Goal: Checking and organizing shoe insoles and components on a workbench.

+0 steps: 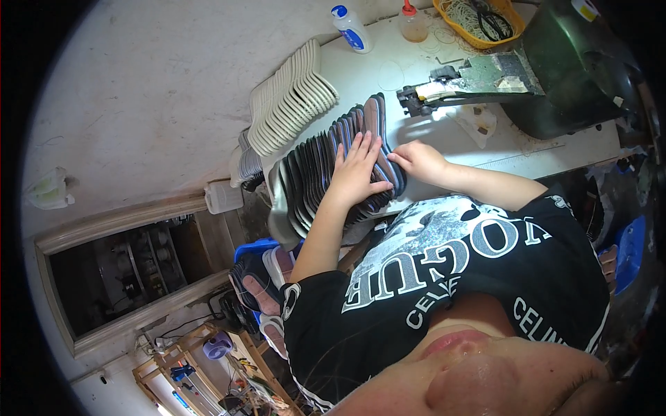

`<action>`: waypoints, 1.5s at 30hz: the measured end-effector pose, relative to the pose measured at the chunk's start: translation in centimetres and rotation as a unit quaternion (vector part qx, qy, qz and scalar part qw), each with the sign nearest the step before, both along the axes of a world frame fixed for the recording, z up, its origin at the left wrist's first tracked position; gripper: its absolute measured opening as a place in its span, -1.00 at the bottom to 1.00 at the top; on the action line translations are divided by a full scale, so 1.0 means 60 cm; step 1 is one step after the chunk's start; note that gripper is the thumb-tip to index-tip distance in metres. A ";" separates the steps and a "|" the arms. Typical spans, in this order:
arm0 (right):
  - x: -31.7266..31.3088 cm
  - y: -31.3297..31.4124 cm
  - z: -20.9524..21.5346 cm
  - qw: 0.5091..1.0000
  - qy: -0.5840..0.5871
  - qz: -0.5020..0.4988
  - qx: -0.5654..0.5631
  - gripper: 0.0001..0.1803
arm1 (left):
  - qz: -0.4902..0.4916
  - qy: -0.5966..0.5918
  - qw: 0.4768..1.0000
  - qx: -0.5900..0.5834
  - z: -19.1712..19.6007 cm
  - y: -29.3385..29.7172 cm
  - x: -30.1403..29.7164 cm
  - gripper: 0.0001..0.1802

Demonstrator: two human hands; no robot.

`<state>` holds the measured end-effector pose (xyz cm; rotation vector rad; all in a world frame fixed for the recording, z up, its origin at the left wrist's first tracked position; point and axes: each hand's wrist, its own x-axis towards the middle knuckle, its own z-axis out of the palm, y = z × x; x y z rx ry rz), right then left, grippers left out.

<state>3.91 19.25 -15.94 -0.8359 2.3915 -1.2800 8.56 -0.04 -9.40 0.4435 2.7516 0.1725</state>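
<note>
Left hand (357, 170) lay flat, fingers spread, atop fanned row of dark insoles (326, 173); right hand (416, 161) pinched the row's near end, fingers closed.

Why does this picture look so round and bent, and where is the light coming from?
Head view: a fisheye lens bends straight edges, so the white table curves and black corners ring the frame. Brightest light falls near the metal machine, washing out the tabletop there. The left hand and right hand on the dark insoles look sharp; the lower left room is dimmer.
</note>
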 end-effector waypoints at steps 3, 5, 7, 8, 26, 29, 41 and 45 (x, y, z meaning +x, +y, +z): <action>-0.013 0.026 0.010 0.998 -0.057 -0.011 0.017 -0.60 | 0.003 0.015 1.000 -0.002 -0.005 0.008 -0.003 0.12; -0.022 0.039 -0.009 0.987 -0.141 -0.064 -0.044 -0.61 | 0.002 0.022 1.000 0.016 -0.011 0.006 -0.006 0.10; -0.033 0.049 -0.016 0.992 -0.103 -0.060 -0.049 -0.65 | 0.014 0.037 0.998 0.040 -0.016 -0.001 -0.004 0.03; -0.041 0.061 0.003 0.999 -0.032 -0.026 -0.002 -0.67 | 0.024 0.037 0.998 0.041 -0.021 0.000 -0.006 0.03; 0.021 0.182 0.305 0.984 0.108 0.116 -0.085 -0.90 | 0.208 0.018 0.551 0.808 0.043 0.067 0.026 0.02; 0.011 0.146 0.262 0.976 0.030 0.141 -0.162 -0.81 | 0.213 -0.053 0.471 0.855 0.096 0.093 0.001 -0.57; -0.067 0.127 0.220 0.874 -0.402 0.157 -0.223 -0.66 | 0.215 -0.028 0.604 0.767 0.097 0.128 -0.069 -0.68; -0.064 0.139 0.228 0.957 -0.242 0.060 -0.151 -0.62 | 0.234 0.047 0.642 0.729 0.099 0.152 -0.084 -0.63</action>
